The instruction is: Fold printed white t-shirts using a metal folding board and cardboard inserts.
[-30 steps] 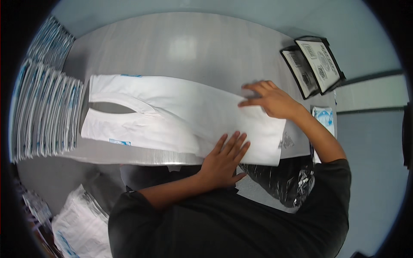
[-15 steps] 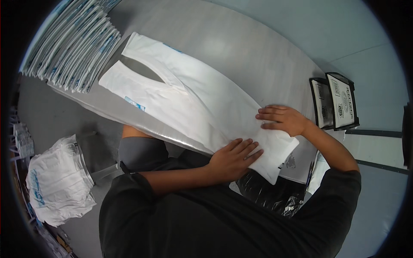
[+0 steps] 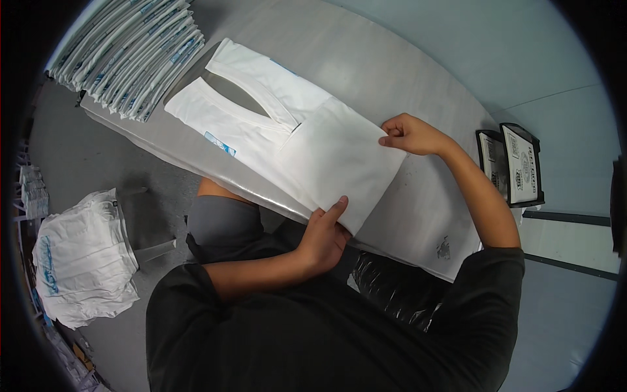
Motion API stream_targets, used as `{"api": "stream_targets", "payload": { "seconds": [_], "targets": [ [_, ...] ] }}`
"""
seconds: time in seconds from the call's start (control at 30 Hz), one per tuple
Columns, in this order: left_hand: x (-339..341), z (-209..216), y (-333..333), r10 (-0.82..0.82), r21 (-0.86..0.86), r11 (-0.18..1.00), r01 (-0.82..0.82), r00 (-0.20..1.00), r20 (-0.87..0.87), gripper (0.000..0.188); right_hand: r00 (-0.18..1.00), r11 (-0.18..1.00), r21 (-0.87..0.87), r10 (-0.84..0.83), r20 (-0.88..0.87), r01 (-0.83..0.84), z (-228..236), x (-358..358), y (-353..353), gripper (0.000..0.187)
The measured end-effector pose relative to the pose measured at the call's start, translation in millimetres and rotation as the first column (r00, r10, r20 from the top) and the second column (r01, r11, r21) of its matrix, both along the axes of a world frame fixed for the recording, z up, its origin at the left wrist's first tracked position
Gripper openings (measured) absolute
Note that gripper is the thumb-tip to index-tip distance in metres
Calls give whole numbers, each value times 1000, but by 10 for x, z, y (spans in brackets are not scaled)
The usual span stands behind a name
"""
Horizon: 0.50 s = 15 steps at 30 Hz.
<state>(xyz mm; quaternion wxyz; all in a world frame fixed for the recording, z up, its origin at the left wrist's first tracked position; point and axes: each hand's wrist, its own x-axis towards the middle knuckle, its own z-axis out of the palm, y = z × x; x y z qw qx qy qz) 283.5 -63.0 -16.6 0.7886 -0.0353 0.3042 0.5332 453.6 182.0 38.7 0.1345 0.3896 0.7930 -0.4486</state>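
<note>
A white shirt (image 3: 339, 163) with blue printed patches lies lengthwise on the grey table, its neck opening toward the far left. Its right end is turned back over the body, making a straight fold on the right. My right hand (image 3: 418, 135) pinches the far corner of this fold between thumb and fingers. At the near corner, by the table's front edge, my left hand (image 3: 323, 240) grips the cloth with the thumb on top; its fingers are partly hidden underneath.
A tall stack of folded white garments (image 3: 134, 62) stands at the table's (image 3: 424, 215) far left. Black frames with printed sheets (image 3: 522, 163) stand on the right. More white clothes (image 3: 85, 258) hang in a pile at lower left. Black plastic (image 3: 398, 287) shows below the table edge.
The shirt's right end has been folded over toward the left. Both hands went from lying flat on the cloth to gripping the fold's corners; my right hand moved up, my left slightly left.
</note>
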Motion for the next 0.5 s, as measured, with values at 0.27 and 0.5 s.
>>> {"api": "stream_targets", "payload": {
  "seconds": [0.27,0.5],
  "targets": [
    [80,-67,-106,131,30,990,-135,983,125,57,947,915,326,-144,-286,237,-202,-30,-427,21],
    [-460,211,-292,-355,-18,931,364,895,-269,40,988,527,841,21,-155,121,-74,-150,-719,36]
  ]
}}
